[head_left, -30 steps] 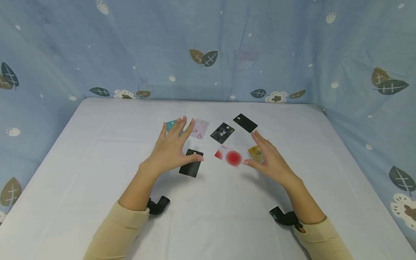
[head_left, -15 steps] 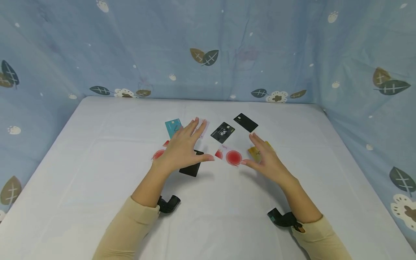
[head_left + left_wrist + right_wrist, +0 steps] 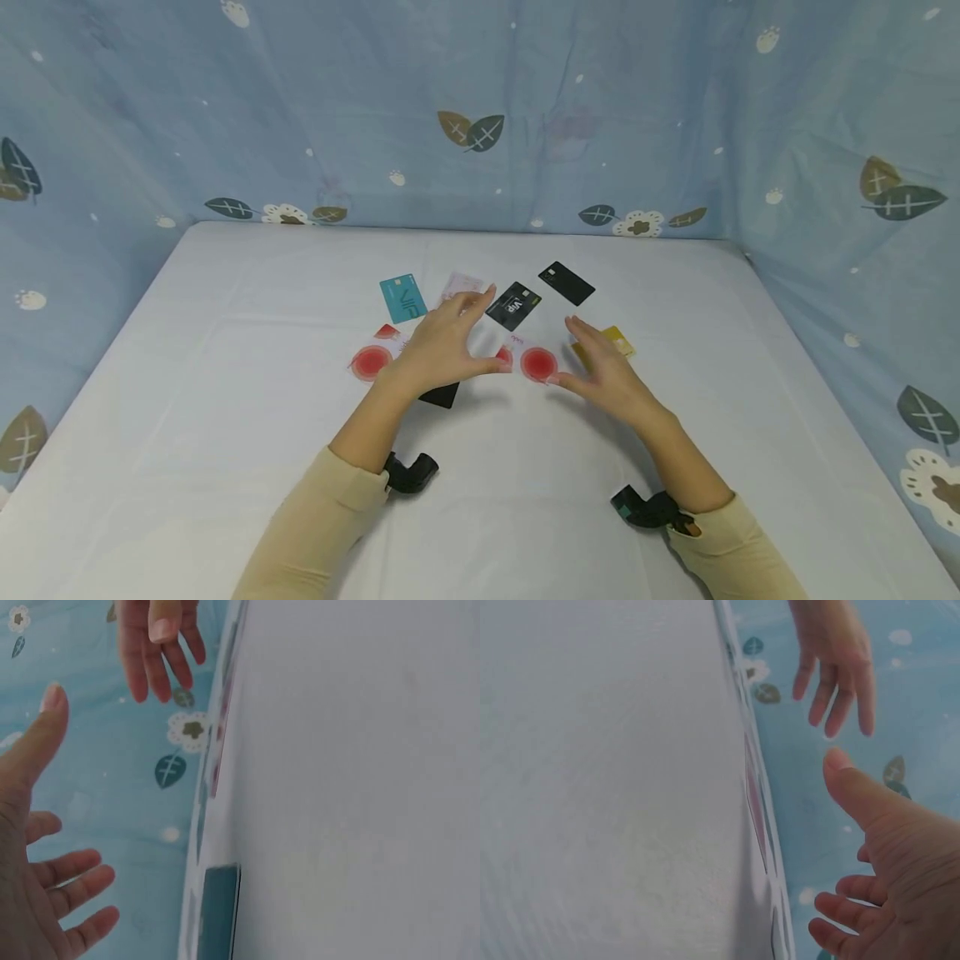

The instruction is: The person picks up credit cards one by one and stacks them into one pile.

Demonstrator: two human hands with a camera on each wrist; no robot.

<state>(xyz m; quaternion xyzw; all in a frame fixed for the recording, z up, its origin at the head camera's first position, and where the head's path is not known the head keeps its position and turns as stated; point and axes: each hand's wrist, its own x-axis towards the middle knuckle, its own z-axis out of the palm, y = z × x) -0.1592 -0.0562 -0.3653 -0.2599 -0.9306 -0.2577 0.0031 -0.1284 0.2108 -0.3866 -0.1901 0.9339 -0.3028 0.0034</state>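
Note:
In the head view my left hand point(image 3: 442, 346) hovers above the table with thumb and fingers spread, holding nothing. Beneath it a black card point(image 3: 441, 395) is partly covered. Facing it, my right hand point(image 3: 609, 377) is also raised and spread, partly over a gold card point(image 3: 619, 340). Between the hands lies a white card with a red circle point(image 3: 538, 364). A similar red-circle card point(image 3: 371, 362) is left of my left hand. Behind are a teal card point(image 3: 403, 298), a pale pink card point(image 3: 462, 284), a black VIP card point(image 3: 513, 306) and a plain black card point(image 3: 567, 283).
A white cloth covers the table point(image 3: 225, 400). Behind it and at both sides hangs a blue curtain point(image 3: 360, 92) printed with leaves and paws. Each wrist carries a black camera mount point(image 3: 411, 475).
My left hand has moved right, uncovering the teal card and the left red-circle card and covering more of the black card. My right hand has shifted slightly left and nearer me.

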